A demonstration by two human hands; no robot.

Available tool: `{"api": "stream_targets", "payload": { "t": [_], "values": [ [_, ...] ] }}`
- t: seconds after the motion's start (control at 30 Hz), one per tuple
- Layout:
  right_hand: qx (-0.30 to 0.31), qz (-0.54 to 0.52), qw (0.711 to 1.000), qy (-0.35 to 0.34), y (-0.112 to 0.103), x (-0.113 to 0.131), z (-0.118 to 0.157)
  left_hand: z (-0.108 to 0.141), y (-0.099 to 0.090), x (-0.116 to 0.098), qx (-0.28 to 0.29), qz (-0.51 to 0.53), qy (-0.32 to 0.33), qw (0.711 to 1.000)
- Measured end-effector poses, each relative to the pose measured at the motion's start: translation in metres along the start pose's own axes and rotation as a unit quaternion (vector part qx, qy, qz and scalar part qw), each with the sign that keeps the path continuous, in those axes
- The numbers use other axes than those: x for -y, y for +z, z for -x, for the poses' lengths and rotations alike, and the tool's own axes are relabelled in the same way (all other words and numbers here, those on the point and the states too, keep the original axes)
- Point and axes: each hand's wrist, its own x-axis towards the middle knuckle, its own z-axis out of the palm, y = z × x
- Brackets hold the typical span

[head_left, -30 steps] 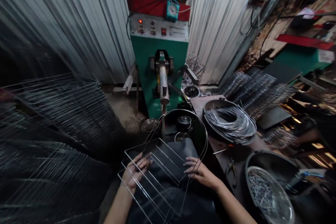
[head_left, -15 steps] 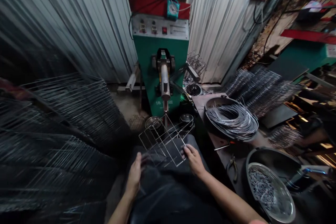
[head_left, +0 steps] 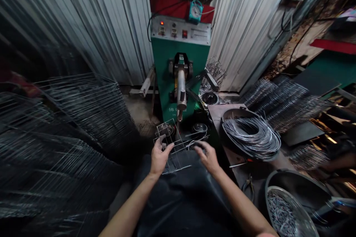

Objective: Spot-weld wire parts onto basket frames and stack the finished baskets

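A small wire rack [head_left: 175,156] is tilted above the dark cloth on my lap, below the rod of the green machine [head_left: 181,92]. My left hand [head_left: 160,154] grips the rack's left part between thumb and fingers. Over the rack's right side, my right hand [head_left: 206,154] has its thumb and fingers apart, near a thin wire end, and holds nothing that I can see. Two small metal bowls, one on the left [head_left: 167,129] and one on the right [head_left: 200,128], stand behind the rack.
Wire racks [head_left: 91,100] are stacked at the left. On the right are a wire coil [head_left: 253,133] in a round pan, pliers [head_left: 249,187], a bowl of short metal pieces [head_left: 282,213] and bundled wire parts [head_left: 280,100]. Another person's blurred arm shows far right.
My left hand has moved in and taken hold of the rack. My right hand has let go of it. The rack has turned, and a red lamp on the machine is lit. The view has shifted.
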Motion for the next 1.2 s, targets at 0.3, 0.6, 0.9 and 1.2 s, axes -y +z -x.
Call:
{"api": "stream_targets", "payload": {
  "t": [0.3,0.6,0.9,1.2],
  "values": [
    [0.104,0.088,0.984,-0.112,-0.015,-0.033,-0.086,-0.031,0.005,-0.001,0.022,0.056,-0.03,0.998],
    [0.089,0.103,0.984,-0.119,0.007,-0.034,-0.124,-0.066,0.005,-0.012,0.066,0.054,-0.051,0.995],
    [0.117,0.127,0.975,-0.143,0.011,-0.04,-0.14,-0.076,0.013,-0.016,0.059,0.083,-0.077,0.992],
    [0.131,0.144,0.969,-0.153,0.011,-0.051,-0.152,-0.083,0.019,-0.009,0.056,0.119,-0.09,0.987]
  ]
}}
